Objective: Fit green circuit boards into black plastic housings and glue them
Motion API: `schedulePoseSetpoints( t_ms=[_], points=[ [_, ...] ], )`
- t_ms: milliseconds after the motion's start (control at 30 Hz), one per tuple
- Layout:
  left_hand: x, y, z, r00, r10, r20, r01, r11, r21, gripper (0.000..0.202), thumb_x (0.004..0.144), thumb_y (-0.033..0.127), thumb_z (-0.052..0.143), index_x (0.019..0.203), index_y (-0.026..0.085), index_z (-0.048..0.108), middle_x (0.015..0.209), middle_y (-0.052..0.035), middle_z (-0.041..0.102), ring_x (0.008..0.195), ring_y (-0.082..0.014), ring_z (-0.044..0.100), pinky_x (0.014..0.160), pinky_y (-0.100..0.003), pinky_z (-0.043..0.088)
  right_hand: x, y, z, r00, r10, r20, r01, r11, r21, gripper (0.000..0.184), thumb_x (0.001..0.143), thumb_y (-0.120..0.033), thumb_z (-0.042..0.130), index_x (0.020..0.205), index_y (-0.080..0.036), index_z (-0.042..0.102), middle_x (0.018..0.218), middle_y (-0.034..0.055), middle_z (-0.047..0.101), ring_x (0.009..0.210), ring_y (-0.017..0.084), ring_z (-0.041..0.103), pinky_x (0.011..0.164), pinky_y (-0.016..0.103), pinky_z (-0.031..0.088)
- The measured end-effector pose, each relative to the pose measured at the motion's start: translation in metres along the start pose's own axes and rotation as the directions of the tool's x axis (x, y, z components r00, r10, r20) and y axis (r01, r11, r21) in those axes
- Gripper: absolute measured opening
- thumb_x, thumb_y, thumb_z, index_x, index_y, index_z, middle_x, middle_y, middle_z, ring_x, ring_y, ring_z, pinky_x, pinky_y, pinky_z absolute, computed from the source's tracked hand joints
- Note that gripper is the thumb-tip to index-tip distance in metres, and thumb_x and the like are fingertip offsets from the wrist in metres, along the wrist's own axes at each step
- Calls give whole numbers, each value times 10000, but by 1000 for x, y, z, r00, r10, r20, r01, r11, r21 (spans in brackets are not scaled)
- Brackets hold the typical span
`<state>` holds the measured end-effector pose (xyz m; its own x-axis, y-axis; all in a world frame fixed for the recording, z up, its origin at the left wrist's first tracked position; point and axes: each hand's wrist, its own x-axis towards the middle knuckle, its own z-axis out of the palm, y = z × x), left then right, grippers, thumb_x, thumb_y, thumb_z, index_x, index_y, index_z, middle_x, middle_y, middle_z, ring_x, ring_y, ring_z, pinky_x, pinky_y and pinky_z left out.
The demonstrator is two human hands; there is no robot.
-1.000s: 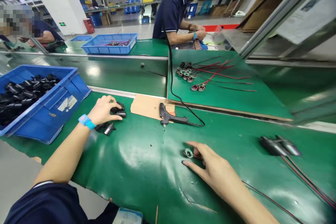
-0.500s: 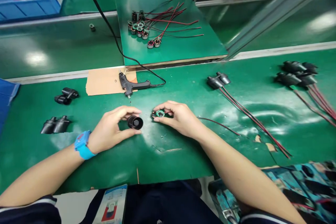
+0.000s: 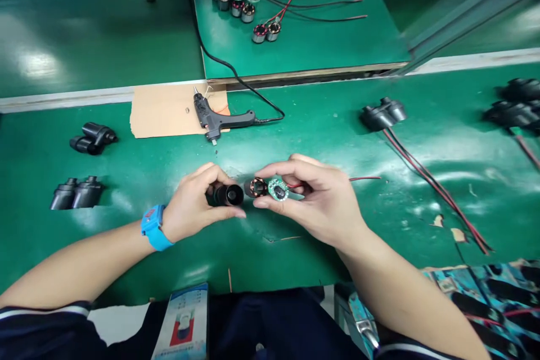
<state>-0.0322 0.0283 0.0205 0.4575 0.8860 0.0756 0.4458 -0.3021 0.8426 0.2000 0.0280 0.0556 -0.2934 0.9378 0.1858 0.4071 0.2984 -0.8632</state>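
My left hand (image 3: 202, 197), with a blue strap on its wrist, is closed around a black cylindrical housing (image 3: 232, 195) whose open end faces up and toward the right hand. Between thumb and fingers, my right hand (image 3: 320, 194) grips a motor stator (image 3: 256, 187) with copper windings. A small round green circuit board (image 3: 278, 189) hangs on the stator, and a red wire (image 3: 365, 178) trails from it behind the hand. The stator is close beside the housing's mouth, apart from it or barely touching; I cannot tell which.
A black glue gun (image 3: 223, 118) lies partly on cardboard (image 3: 160, 112), its cord running back. Black double housings (image 3: 78, 193) sit at left; a wired one (image 3: 383, 114) lies at right. Several stators (image 3: 237, 7) with wires rest on the raised board (image 3: 304, 56).
My right hand has brought the stator closer to the housing, and its windings now show more. My left hand has shifted slightly right. The camera view has tilted down.
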Motion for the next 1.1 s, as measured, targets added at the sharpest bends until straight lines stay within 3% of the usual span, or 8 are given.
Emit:
schedulePoseSetpoints(
  t_ms=[167,367,500,633,733,833,1000,1100],
  points=[
    [1,-1,3,998,64,-27,-62,995,77,489,723,583,815,826,198,532,797,8,567,700,-140,514,575,-250,393,-5,1,5,998,18,-57,-18,1000,-6,300,762,-393,844,998,-227,764,621,-45,458,569,106,423,525,250,358],
    [0,1,6,997,76,-9,-75,995,61,372,799,479,790,852,205,544,786,16,536,681,-131,508,566,-247,407,-7,3,18,991,-87,102,88,996,-2,278,809,-371,807,1024,-203,749,664,-35,539,559,88,436,509,229,356],
    [1,3,4,994,63,90,-61,998,-30,283,826,357,771,989,212,592,887,-9,613,748,-139,582,646,-261,505,-7,5,15,989,-20,144,26,999,-46,242,827,-337,793,1023,-205,739,693,-33,528,599,94,457,548,228,385],
    [1,2,2,988,51,143,-44,998,-51,264,865,319,738,1081,216,625,963,-25,663,812,-146,646,728,-276,560,-7,7,1,957,75,279,-84,996,21,376,870,-301,743,1223,-213,646,777,-29,528,640,93,493,567,218,416],
    [1,1,3,989,30,142,-21,998,-65,313,850,378,768,1086,215,643,981,-29,671,817,-144,664,740,-268,579,-6,8,-8,953,102,284,-126,990,68,199,940,-284,645,1111,-184,660,806,-12,577,652,91,525,580,218,434],
    [2,1,3,989,30,144,-24,999,-47,320,840,387,780,1074,214,646,973,-21,676,813,-138,664,746,-262,579,-4,8,-9,970,71,231,-79,997,27,129,951,-292,638,940,-176,691,796,4,625,681,104,553,617,235,444],
    [2,3,3,989,37,143,-33,999,-29,331,826,402,792,1047,215,631,952,-12,664,786,-128,653,720,-248,571,-3,8,-4,973,-46,226,45,999,7,141,968,-248,613,1057,-197,710,893,28,686,730,114,596,653,242,467],
    [1,2,3,988,28,149,-24,999,-27,330,830,410,787,1057,222,638,963,-21,672,797,-137,660,727,-259,579,-4,7,-6,968,-30,249,41,998,-40,131,970,-258,607,1021,-196,711,867,24,692,715,118,603,643,247,465]
  ],
)
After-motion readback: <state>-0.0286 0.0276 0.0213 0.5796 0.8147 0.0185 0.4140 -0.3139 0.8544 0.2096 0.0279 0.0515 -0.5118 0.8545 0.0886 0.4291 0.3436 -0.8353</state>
